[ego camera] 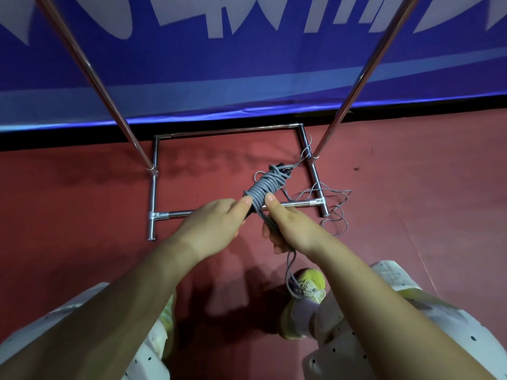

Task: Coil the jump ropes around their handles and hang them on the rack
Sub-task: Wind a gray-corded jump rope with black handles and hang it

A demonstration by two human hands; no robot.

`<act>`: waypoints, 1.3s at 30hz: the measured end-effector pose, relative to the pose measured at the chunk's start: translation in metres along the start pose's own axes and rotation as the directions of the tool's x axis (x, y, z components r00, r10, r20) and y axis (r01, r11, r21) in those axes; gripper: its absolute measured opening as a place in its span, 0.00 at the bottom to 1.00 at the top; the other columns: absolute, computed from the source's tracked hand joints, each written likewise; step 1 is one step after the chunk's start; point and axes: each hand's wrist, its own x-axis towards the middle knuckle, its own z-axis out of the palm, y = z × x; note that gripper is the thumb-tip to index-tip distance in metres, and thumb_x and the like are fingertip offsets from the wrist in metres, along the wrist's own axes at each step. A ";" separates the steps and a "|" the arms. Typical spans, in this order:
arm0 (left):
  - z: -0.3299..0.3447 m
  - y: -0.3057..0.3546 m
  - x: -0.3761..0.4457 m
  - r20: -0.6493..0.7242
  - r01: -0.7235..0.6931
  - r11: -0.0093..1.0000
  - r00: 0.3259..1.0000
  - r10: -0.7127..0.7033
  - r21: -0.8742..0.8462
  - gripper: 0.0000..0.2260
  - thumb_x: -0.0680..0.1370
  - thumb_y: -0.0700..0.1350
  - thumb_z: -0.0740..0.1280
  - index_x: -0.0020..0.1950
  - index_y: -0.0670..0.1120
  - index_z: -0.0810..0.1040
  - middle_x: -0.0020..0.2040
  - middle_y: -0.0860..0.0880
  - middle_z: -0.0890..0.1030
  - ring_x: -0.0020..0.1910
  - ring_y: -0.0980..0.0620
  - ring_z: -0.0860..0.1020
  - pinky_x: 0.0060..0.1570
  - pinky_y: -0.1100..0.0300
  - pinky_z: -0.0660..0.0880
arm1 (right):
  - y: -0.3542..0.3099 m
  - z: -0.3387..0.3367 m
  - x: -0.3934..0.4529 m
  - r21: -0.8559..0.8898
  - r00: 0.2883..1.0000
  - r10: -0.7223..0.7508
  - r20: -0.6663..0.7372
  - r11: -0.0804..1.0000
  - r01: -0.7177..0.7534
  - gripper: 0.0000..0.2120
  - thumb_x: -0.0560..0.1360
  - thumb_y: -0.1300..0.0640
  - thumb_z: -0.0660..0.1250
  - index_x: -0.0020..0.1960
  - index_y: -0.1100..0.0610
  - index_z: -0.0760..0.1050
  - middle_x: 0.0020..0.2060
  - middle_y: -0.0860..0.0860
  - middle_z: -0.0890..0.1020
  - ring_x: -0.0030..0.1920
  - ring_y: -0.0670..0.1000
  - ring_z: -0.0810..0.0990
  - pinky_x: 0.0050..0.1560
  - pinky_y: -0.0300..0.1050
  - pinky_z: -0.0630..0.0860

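Note:
A grey jump rope (264,187) is wound in tight turns around its dark handles, pointing up and to the right above the rack base. My left hand (216,223) grips the lower end of the bundle, thumb against the coils. My right hand (288,229) holds the rope just below the coils, thumb up beside them, with a loose strand hanging down towards my shoe. The metal rack (175,214) stands on the floor ahead, its two chrome uprights rising past me left and right.
A second thin grey rope (333,207) lies tangled on the red floor by the rack's right foot. A blue banner (247,72) covers the wall behind. My yellow shoes (307,283) stand just below my hands.

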 end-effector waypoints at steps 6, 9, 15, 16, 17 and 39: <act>0.008 -0.009 0.003 -0.038 0.058 0.990 0.998 -0.053 0.131 0.24 0.78 0.62 0.48 0.36 0.46 0.70 0.42 0.44 0.79 0.48 0.40 0.76 0.51 0.49 0.72 | 0.002 0.000 0.002 -0.065 0.999 0.015 -0.039 0.998 -0.018 0.32 0.81 0.39 0.47 0.35 0.60 0.76 0.23 0.50 0.74 0.28 0.50 0.74 0.35 0.42 0.70; 0.007 -0.011 0.002 -0.073 0.090 0.971 0.995 -0.075 0.224 0.20 0.78 0.62 0.52 0.39 0.47 0.67 0.43 0.46 0.76 0.49 0.41 0.75 0.47 0.51 0.71 | -0.001 0.001 0.002 0.189 0.994 0.087 0.062 0.977 -0.097 0.30 0.80 0.37 0.49 0.44 0.61 0.75 0.22 0.48 0.68 0.22 0.48 0.67 0.24 0.37 0.67; 0.006 -0.009 0.000 -0.060 0.076 0.962 0.996 -0.062 0.262 0.18 0.73 0.65 0.62 0.47 0.50 0.69 0.43 0.52 0.76 0.46 0.46 0.76 0.43 0.53 0.71 | 0.000 0.000 0.001 0.187 0.999 0.042 0.026 0.981 -0.046 0.21 0.79 0.40 0.56 0.37 0.54 0.70 0.24 0.47 0.61 0.23 0.45 0.56 0.25 0.37 0.53; 0.006 -0.009 0.000 -0.046 0.067 0.964 0.997 -0.057 0.258 0.19 0.72 0.65 0.64 0.47 0.50 0.69 0.42 0.53 0.76 0.44 0.47 0.76 0.43 0.53 0.71 | 0.000 0.001 0.001 0.198 0.999 0.039 0.011 0.979 -0.040 0.20 0.80 0.43 0.58 0.33 0.53 0.67 0.23 0.46 0.60 0.22 0.45 0.55 0.26 0.37 0.52; 0.006 -0.010 0.001 -0.023 0.065 0.968 0.998 -0.062 0.241 0.19 0.71 0.64 0.65 0.46 0.50 0.69 0.41 0.53 0.76 0.43 0.48 0.76 0.42 0.53 0.71 | 0.001 0.001 0.001 0.218 0.999 0.036 0.002 0.975 -0.036 0.20 0.80 0.46 0.59 0.31 0.51 0.64 0.22 0.46 0.60 0.22 0.46 0.54 0.26 0.38 0.51; 0.013 -0.001 0.003 0.319 0.363 0.786 0.921 -0.222 -0.501 0.31 0.80 0.63 0.45 0.40 0.41 0.74 0.24 0.48 0.72 0.21 0.52 0.67 0.22 0.66 0.57 | -0.002 0.005 0.000 0.174 0.997 -0.060 0.042 0.983 0.052 0.17 0.83 0.46 0.49 0.39 0.52 0.62 0.30 0.49 0.64 0.24 0.43 0.58 0.24 0.36 0.55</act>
